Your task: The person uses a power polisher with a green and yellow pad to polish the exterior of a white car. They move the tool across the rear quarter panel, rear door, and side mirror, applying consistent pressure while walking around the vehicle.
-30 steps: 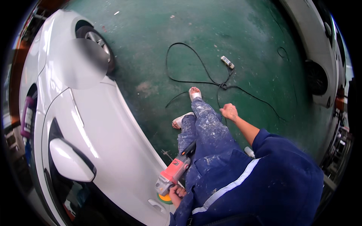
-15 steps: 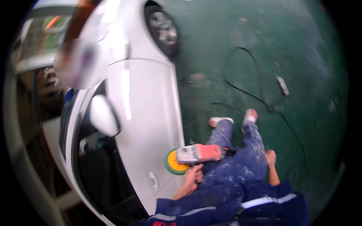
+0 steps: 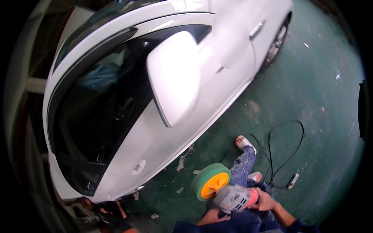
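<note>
A grey and red polisher [image 3: 234,199] is in front of my body, away from the car. Its yellow backing plate [image 3: 213,185] carries a thick green foam pad [image 3: 201,180], tilted up toward the car. My left hand [image 3: 213,216] is closed low on the polisher's front side, where a dark handle partly shows. The fingers of my right hand [image 3: 265,199] wrap round the red rear body. Beyond the pad stands the white car door [image 3: 155,136], with a recessed handle [image 3: 138,167]. Pad and door are apart.
A white side mirror [image 3: 175,73] juts out from the car. A black cable [image 3: 287,121] loops on the green floor beside a white power strip [image 3: 293,181]. Another person [image 3: 110,211] is low at the car's near end. My feet are on the floor.
My right hand has come from beside my thigh onto the polisher's rear. The polisher has moved away from the door and turned. My view has swung along the car.
</note>
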`<action>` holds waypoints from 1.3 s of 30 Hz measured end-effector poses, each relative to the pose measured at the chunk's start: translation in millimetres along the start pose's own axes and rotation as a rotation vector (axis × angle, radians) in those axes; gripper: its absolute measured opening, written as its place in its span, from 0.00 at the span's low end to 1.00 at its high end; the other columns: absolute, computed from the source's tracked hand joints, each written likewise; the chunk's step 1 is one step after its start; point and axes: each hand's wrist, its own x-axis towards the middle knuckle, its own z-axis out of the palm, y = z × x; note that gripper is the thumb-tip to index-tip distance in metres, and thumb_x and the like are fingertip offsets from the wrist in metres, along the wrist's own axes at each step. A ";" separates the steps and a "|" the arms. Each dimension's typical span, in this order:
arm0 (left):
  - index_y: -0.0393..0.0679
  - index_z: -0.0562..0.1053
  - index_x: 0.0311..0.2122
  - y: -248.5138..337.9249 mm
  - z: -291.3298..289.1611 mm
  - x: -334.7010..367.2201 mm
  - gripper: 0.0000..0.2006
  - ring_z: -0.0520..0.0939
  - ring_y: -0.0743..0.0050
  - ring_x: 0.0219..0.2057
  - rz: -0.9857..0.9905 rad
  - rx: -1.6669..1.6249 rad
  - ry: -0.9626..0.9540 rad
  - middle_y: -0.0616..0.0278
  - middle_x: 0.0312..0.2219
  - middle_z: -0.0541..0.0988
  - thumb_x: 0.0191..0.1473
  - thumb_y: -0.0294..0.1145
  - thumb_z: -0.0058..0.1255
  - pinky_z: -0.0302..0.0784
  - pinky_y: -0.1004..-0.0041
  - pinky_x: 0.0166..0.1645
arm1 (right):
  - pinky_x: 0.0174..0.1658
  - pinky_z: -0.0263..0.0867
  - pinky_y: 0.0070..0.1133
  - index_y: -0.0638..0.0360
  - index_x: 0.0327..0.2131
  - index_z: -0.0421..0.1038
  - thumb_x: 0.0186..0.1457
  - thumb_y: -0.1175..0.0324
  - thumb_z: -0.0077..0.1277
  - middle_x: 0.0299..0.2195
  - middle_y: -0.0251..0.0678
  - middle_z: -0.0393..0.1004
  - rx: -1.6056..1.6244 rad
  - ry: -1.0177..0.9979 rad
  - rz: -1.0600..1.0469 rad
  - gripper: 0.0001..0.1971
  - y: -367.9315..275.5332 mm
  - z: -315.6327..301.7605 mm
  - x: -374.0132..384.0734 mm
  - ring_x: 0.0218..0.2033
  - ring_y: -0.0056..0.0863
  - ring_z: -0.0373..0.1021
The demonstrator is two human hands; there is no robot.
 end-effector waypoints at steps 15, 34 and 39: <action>0.37 0.66 0.47 115.4 -54.0 17.7 0.19 0.76 0.72 0.34 0.131 -0.423 0.042 0.62 0.33 0.75 0.53 0.32 0.58 0.71 0.70 0.40 | 0.37 0.62 0.32 0.62 0.35 0.72 0.27 0.56 0.67 0.32 0.40 0.74 -0.529 0.188 -0.355 0.28 -150.4 -142.4 90.1 0.32 0.42 0.69; 0.36 0.64 0.58 218.3 -15.5 -32.5 0.27 0.69 0.71 0.56 0.528 -1.073 0.319 0.57 0.52 0.72 0.52 0.25 0.55 0.61 0.68 0.60 | 0.28 0.69 0.33 0.60 0.25 0.64 0.23 0.63 0.65 0.22 0.42 0.72 -1.097 -0.373 -0.425 0.23 -405.4 -312.0 89.9 0.25 0.44 0.73; 0.39 0.67 0.47 288.7 -71.2 -46.5 0.15 0.67 0.84 0.16 0.373 -1.267 0.123 0.69 0.19 0.67 0.53 0.24 0.52 0.63 0.80 0.21 | 0.28 0.69 0.33 0.63 0.25 0.65 0.29 0.66 0.64 0.20 0.46 0.71 -1.076 -0.315 -0.238 0.19 -462.3 -316.1 101.0 0.23 0.47 0.72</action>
